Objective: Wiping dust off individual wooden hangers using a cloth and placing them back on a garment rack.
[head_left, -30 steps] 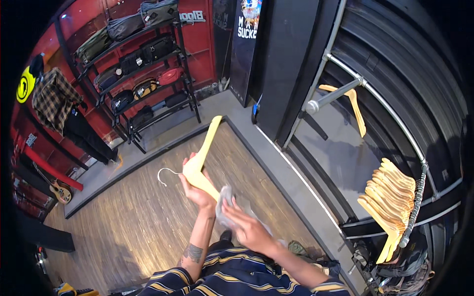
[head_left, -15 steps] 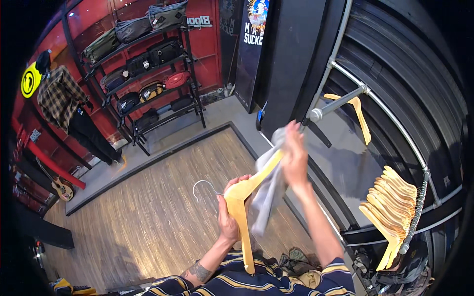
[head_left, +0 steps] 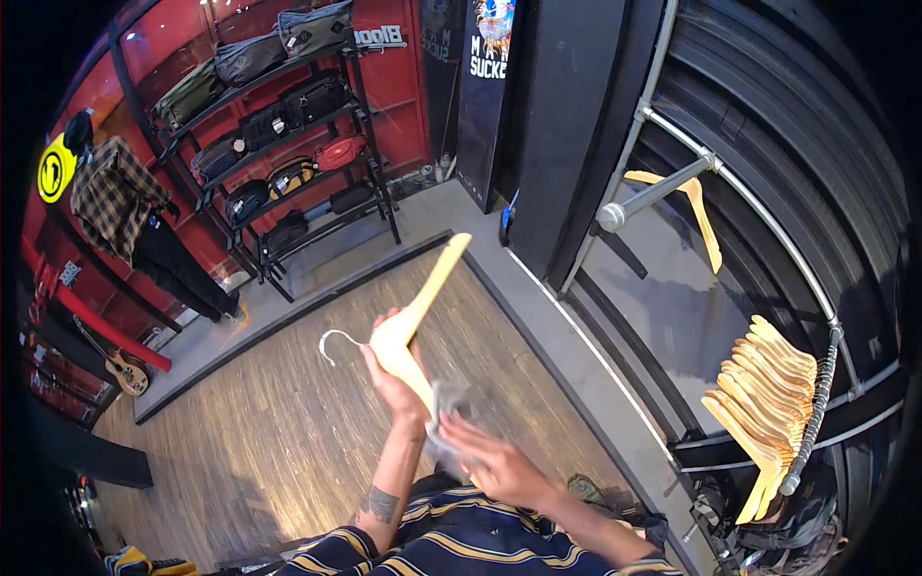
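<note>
A pale wooden clothes hanger (head_left: 434, 288) with a metal hook (head_left: 329, 336) is held in front of me, its far arm pointing up and away. Close to the base of the hook, my left hand (head_left: 396, 392) is closed around the middle of it. My right hand (head_left: 499, 468) has a light grey cloth (head_left: 449, 396) and presses it against the hanger's near arm. Cloth and right fingertips are blurred by motion, and the near arm's end is hidden behind them.
At the right, several wooden hangers (head_left: 759, 389) hang in a row on a coiled metal rail (head_left: 818, 408). A single hanger (head_left: 706, 230) hangs by a pipe bar (head_left: 658, 192). Dark bags (head_left: 797, 523) lie below the row. Far left: a bag shelf (head_left: 279, 125) and a dressed mannequin (head_left: 120, 197).
My right hand and the cloth have moved from the hanger's far arm down to its near arm. My left hand and the hanger have shifted left and slightly away.
</note>
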`<state>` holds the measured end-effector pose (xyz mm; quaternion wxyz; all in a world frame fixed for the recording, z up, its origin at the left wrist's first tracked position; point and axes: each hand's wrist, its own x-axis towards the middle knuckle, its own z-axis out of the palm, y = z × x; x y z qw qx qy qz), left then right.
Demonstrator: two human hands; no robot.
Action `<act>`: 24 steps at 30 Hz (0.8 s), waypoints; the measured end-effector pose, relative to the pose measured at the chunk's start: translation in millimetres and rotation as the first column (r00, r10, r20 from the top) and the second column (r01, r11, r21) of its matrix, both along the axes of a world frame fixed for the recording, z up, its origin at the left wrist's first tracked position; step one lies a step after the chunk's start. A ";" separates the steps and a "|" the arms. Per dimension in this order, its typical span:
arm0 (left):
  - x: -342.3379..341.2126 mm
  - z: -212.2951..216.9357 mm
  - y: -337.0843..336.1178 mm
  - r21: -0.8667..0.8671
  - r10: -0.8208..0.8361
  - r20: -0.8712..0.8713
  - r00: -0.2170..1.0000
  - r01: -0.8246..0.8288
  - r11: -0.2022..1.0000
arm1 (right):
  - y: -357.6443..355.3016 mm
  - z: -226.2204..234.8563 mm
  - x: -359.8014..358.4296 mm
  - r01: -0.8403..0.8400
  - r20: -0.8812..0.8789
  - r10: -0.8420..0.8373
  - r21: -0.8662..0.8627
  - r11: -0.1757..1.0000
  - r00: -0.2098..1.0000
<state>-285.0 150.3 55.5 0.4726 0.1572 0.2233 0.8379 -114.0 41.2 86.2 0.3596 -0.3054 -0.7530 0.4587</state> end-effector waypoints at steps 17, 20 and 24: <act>-21.4 -5.0 -34.6 -0.467 -0.473 -0.878 0.076 0.079 0.881 | 36.1 -3.0 112.4 0.932 -0.188 -0.913 0.055 0.359 0.363; -0.4 -5.6 -64.1 -0.581 -0.763 -0.601 0.240 0.525 0.622 | 51.8 1.2 117.2 0.951 -0.252 -0.917 0.105 0.291 0.308; 6.4 -1.2 -59.5 -0.212 -0.741 -0.341 0.578 0.721 0.660 | 69.0 3.1 104.2 0.808 -0.283 -0.866 0.553 0.202 0.411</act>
